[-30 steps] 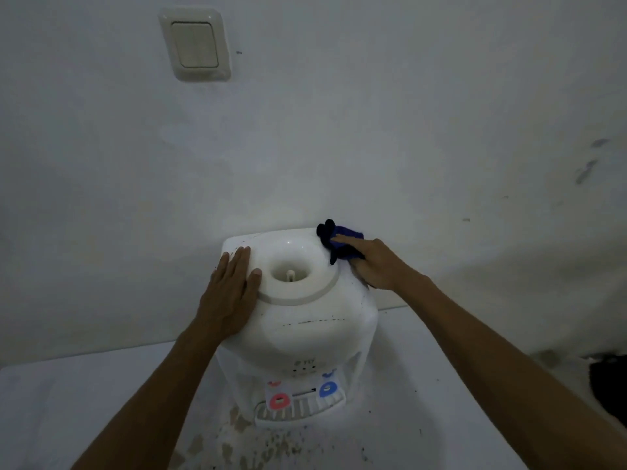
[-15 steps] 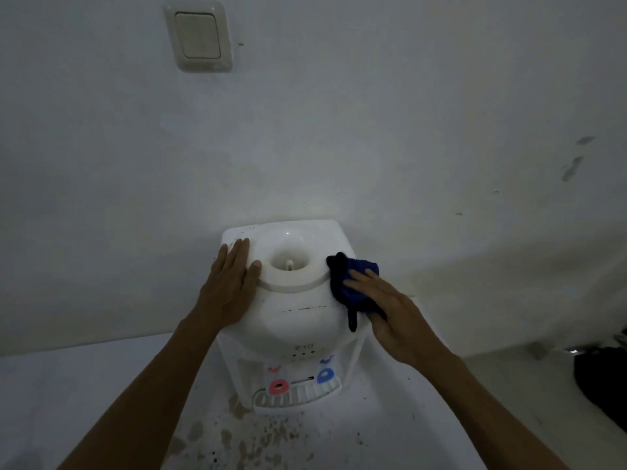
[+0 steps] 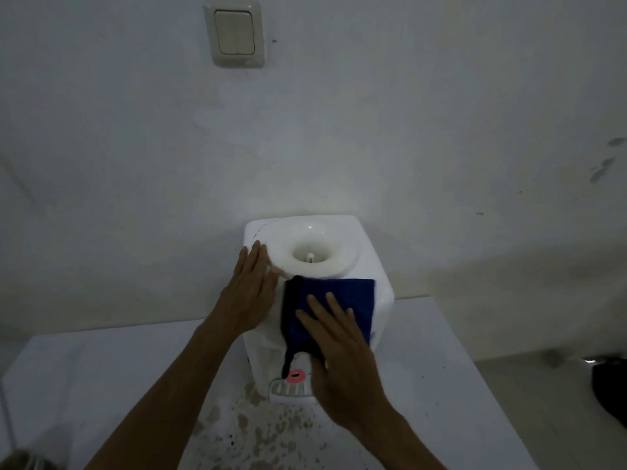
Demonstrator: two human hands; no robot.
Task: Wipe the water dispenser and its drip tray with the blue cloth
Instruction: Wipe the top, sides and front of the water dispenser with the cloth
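A white tabletop water dispenser [image 3: 369, 256] stands against the wall, its round bottle socket facing up. The blue cloth [image 3: 342, 295] lies spread over the dispenser's front slope, a dark edge hanging down at its left. My right hand [image 3: 339, 354] presses flat on the cloth, fingers apart, and hides the right tap. My left hand [image 3: 249, 296] rests flat on the dispenser's left side, fingers straight. Below, a pink tap [image 3: 296, 375] and part of the slotted drip tray [image 3: 288, 390] show beside my right hand.
The dispenser sits on a white table [image 3: 101, 368] whose surface is stained with dark spots in front of the tray. A light switch [image 3: 234, 32] is on the wall above. A dark object [image 3: 610, 391] lies at the right edge, beyond the table.
My right hand has swept the cloth from the dispenser's right side to its front slope, and the cloth has spread out flat. My left hand stays on the left side.
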